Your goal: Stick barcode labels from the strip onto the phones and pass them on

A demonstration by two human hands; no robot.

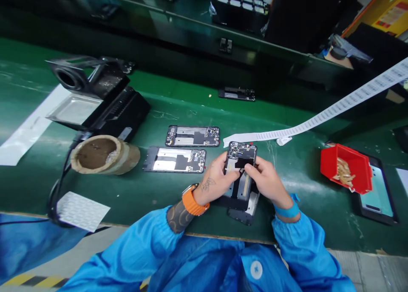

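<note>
An opened phone body (239, 190) with its inner boards showing is gripped from both sides, upright in front of me. My left hand (215, 179) closes on its left edge, thumb laid across the middle. From the right, my right hand (266, 177) holds the other edge, and its thumb presses near a black piece at the phone's centre. Under the held phone, partly hidden, is another phone part (244, 215). Just left of my hands lie two more opened phones, an upper one (193, 136) and a lower one (175, 159).
A cardboard tube (129, 158) and a black device (124, 113) stand at left, near a white sheet (83, 210). A label strip (306, 124) runs off to the right. A red bin (328, 162) of small tan pieces rests by a tray (393, 215). Another phone part (236, 93) lies farther back.
</note>
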